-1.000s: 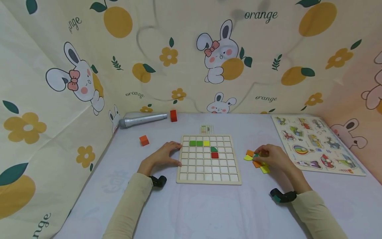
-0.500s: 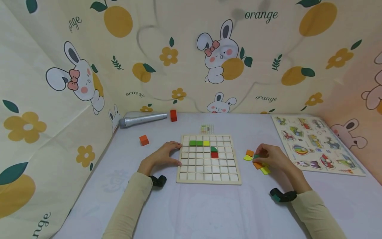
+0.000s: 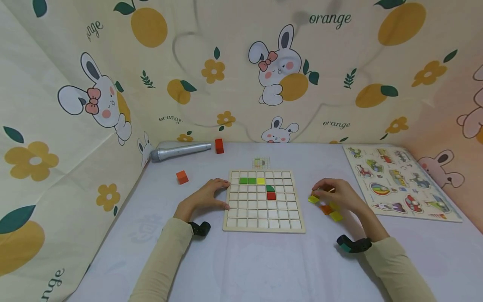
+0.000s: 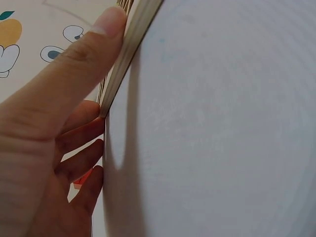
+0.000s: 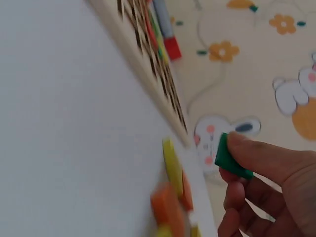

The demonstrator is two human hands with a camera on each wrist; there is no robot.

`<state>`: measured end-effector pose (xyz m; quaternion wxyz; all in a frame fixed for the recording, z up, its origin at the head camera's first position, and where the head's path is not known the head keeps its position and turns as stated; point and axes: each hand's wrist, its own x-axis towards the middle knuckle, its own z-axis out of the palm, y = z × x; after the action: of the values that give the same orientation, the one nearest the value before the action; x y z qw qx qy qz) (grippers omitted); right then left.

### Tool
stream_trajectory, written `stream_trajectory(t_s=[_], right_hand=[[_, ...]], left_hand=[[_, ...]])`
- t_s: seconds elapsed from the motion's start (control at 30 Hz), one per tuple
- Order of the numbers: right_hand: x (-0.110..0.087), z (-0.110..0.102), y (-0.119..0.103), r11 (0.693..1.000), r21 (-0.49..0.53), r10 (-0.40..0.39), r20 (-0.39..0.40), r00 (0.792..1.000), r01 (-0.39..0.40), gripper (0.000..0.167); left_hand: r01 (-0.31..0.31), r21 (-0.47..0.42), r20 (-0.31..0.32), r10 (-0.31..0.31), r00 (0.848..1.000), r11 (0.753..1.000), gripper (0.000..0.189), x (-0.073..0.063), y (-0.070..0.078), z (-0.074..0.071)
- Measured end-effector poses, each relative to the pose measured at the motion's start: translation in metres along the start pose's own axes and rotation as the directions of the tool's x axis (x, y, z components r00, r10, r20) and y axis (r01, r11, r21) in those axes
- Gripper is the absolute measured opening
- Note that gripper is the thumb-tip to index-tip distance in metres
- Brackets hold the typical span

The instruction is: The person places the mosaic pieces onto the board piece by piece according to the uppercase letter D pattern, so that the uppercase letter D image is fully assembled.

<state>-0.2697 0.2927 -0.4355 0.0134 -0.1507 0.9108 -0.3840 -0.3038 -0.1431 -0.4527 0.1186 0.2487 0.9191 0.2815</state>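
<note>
A wooden grid board (image 3: 264, 230) lies mid-table, with two green squares (image 3: 247, 181), a yellow square (image 3: 260, 181), a green quarter-round tile (image 3: 270, 188) and a red square (image 3: 271, 196) in its cells. My left hand (image 3: 203, 196) touches the board's left edge, thumb and fingers apart along it. Right of the board, my right hand (image 3: 338, 193) pinches a small green tile (image 5: 231, 159) between thumb and index finger; the thumb hides part of it. Below that hand lie loose tiles: a yellow one (image 3: 313, 199), an orange one (image 3: 325, 209) and another yellow one (image 3: 336, 216).
A small pattern card (image 3: 261, 162) lies just behind the board. At the back left are a silver microphone (image 3: 181, 152), a red block (image 3: 219, 146) and an orange-red block (image 3: 182, 177). A picture puzzle board (image 3: 401, 182) takes up the right side, before a printed cloth wall.
My right hand has risen slightly from the loose tiles and shifted left with the green tile, now covering the orange tile at the back. The left hand stays put.
</note>
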Motion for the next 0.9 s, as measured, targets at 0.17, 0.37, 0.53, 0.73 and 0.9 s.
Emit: stream_trajectory(t_s=[0.17,0.37,0.53,0.73,0.9], right_hand=[[0.008,0.015,-0.018,0.996,0.086,-0.017,-0.003,1.0,0.017,0.024],[0.017,0.039,-0.035,0.987,0.138,-0.084,0.028,0.996,0.079,0.019],[0.023,0.056,-0.046,0.982,0.176,-0.077,0.068,0.995,0.064,0.013],[0.027,0.075,-0.054,0.975,0.216,-0.068,0.078,0.995,0.049,0.015],[0.029,0.085,-0.06,0.979,0.188,-0.084,0.039,0.996,0.075,0.013]], left_hand=[[0.006,-0.006,0.002,-0.006,1.0,1.0,0.084,0.0,0.0,0.0],[0.015,-0.007,0.005,-0.015,1.0,1.0,0.083,0.0,0.002,0.0],[-0.001,-0.002,-0.001,0.001,1.0,1.0,0.082,0.0,0.0,0.0],[0.014,0.001,0.004,-0.014,1.0,1.0,0.083,0.0,0.001,0.0],[0.023,-0.005,0.006,-0.023,1.0,1.0,0.084,0.001,0.0,0.0]])
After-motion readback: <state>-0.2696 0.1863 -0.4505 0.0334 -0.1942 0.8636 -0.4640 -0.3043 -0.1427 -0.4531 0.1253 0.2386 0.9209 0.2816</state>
